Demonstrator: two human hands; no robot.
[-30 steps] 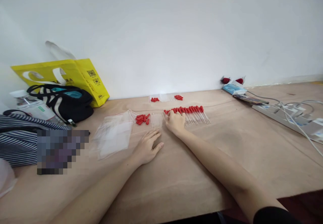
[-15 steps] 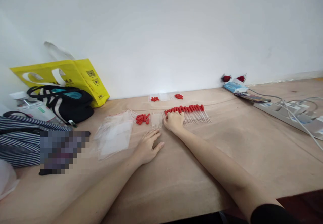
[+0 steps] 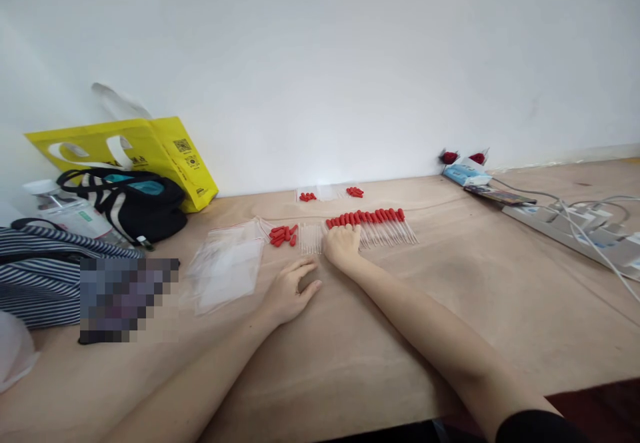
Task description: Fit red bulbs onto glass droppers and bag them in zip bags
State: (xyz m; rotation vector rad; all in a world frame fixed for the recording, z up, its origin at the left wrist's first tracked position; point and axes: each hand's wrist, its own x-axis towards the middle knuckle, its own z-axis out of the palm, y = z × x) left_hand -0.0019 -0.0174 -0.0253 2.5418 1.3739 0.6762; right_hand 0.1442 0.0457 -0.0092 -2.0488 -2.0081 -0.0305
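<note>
We rest our left hand (image 3: 290, 291) near the table top, thumb well apart from the fingers, holding nothing. We curl the fingers of our right hand (image 3: 342, 244) over the left end of a row of red-capped tubes (image 3: 383, 226); we cannot tell whether they are clamped on one.

On the brown table (image 3: 500, 283), from the left, we see a striped cloth item (image 3: 40, 276), a clear bottle (image 3: 93, 222) with a white cap, a black bag (image 3: 150, 213) and, behind it, a yellow bag (image 3: 187, 156) by the pale wall (image 3: 320, 63). Next come clear plastic bags (image 3: 227, 266), a loose pile of red caps (image 3: 284, 234) and bare thin tubes (image 3: 311, 238) side by side, just left of our right hand. Farther back, small red pieces (image 3: 307, 197) lie beside clear plastic. At the right we have two dark red flowers (image 3: 450, 157), a blue packet (image 3: 467, 175) and a power strip (image 3: 575, 236) with cables.
</note>
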